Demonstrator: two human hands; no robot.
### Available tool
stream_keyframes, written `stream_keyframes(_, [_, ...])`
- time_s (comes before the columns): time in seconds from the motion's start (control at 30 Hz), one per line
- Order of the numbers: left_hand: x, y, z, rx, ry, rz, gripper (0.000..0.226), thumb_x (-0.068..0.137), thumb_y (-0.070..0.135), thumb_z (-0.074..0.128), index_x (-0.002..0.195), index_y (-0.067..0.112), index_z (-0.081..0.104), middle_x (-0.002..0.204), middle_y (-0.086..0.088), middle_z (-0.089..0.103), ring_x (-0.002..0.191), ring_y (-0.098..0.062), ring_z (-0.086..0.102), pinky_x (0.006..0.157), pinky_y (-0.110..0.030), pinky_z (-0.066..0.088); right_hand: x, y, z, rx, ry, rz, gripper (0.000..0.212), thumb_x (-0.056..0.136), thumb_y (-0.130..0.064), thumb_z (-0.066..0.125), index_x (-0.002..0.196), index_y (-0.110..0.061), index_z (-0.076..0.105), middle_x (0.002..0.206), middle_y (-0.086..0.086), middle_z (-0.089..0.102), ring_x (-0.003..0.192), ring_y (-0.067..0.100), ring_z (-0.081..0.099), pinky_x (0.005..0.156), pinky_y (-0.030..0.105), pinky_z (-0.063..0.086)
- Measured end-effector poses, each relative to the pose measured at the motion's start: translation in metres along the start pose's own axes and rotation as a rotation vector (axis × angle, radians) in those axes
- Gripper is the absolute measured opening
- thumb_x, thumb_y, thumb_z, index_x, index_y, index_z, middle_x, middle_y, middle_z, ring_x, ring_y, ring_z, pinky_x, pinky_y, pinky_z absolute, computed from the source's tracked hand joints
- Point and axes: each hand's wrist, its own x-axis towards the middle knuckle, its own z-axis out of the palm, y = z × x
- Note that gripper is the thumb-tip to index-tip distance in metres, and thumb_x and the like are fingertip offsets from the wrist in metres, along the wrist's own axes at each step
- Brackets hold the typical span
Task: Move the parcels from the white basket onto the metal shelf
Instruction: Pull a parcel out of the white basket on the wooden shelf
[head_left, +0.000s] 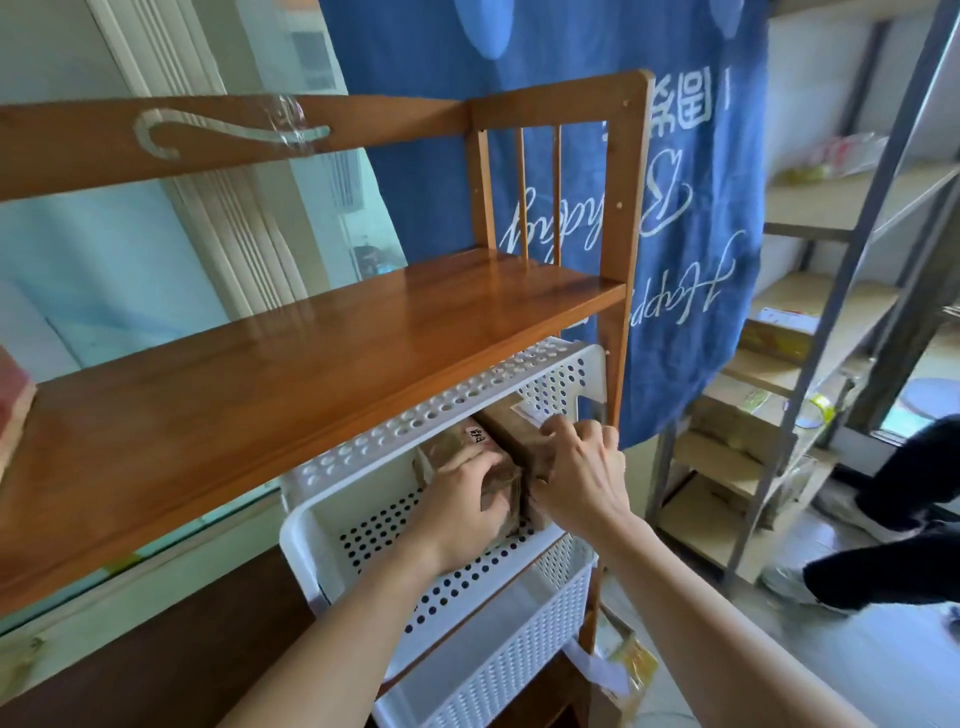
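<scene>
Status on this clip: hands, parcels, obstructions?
Left hand on left parcel, right hand on right parcel. Both inside white basket. Wooden shelf overhangs.

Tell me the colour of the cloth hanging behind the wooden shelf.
Blue cloth with white lettering; head view.

Glossy wood rack; perforated white plastic basket; brown paper parcels.

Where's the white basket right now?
The white basket sits low in the head view's centre, under the wooden shelf, with both hands reaching into it.
</scene>
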Motion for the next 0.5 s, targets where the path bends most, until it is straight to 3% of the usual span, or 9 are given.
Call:
stream_keyframes(0.07, [-0.006, 0.002, -0.004, 0.031, -0.014, 0.041, 0.048, 0.103, 0.016, 0.059, 0.150, 0.011, 0.053, 0.159, -0.002, 0.048, 0.145, -0.019, 0.049, 0.116, -0.022, 0.035, -0.013, -0.001, -0.013, 0.134, 0.066, 0.053, 0.047, 0.080, -0.028, 0.068, 0.124, -0.025, 0.052, 0.115, 0.010, 0.053, 0.110, 0.034, 0.046, 0.085, 0.039, 0.041])
stream_keyframes(0.13, [-0.015, 0.007, -0.008, 0.058, 0.006, 0.107, 0.052, 0.103, 0.018, 0.057, 0.154, 0.014, 0.049, 0.164, 0.000, 0.042, 0.149, -0.017, 0.042, 0.121, -0.029, 0.033, -0.033, 0.002, -0.032, 0.244, 0.174, 0.079, 0.044, 0.077, -0.023, 0.073, 0.118, -0.020, 0.056, 0.104, 0.005, 0.047, 0.102, 0.031, 0.048, 0.080, 0.034, 0.036])
stream_keyframes(0.23, [-0.037, 0.022, -0.013, -0.017, 0.063, 0.193, 0.055, 0.101, 0.021, 0.054, 0.156, 0.016, 0.046, 0.163, 0.000, 0.042, 0.147, -0.011, 0.040, 0.123, -0.033, 0.032, -0.076, 0.005, -0.068, 0.286, 0.343, 0.081, 0.047, 0.068, -0.018, 0.080, 0.112, -0.016, 0.063, 0.102, 0.001, 0.044, 0.098, 0.024, 0.041, 0.082, 0.033, 0.035])
stream_keyframes(0.3, [-0.060, 0.031, -0.017, -0.113, 0.105, 0.214, 0.057, 0.102, 0.022, 0.055, 0.157, 0.018, 0.043, 0.163, 0.000, 0.042, 0.145, -0.007, 0.038, 0.122, -0.030, 0.029, -0.109, 0.000, -0.094, 0.316, 0.401, 0.083, 0.048, 0.065, -0.013, 0.081, 0.111, -0.016, 0.066, 0.103, 0.000, 0.049, 0.100, 0.026, 0.046, 0.083, 0.032, 0.034])
stream_keyframes(0.4, [-0.104, 0.035, -0.028, -0.292, 0.145, 0.190, 0.060, 0.105, 0.023, 0.058, 0.160, 0.024, 0.035, 0.164, 0.000, 0.040, 0.149, -0.015, 0.040, 0.124, -0.040, 0.034, -0.166, -0.020, -0.129, 0.363, 0.482, 0.045, 0.048, 0.061, -0.009, 0.079, 0.105, -0.022, 0.066, 0.101, 0.002, 0.059, 0.098, 0.031, 0.057, 0.077, 0.033, 0.040])
stream_keyframes(0.5, [-0.161, 0.035, -0.048, -0.526, 0.154, 0.117, 0.059, 0.110, 0.028, 0.053, 0.163, 0.028, 0.028, 0.168, -0.004, 0.036, 0.153, -0.021, 0.037, 0.125, -0.046, 0.031, -0.228, -0.057, -0.153, 0.469, 0.513, -0.031, 0.044, 0.058, -0.022, 0.071, 0.101, -0.031, 0.064, 0.103, 0.000, 0.068, 0.095, 0.026, 0.064, 0.076, 0.042, 0.054])
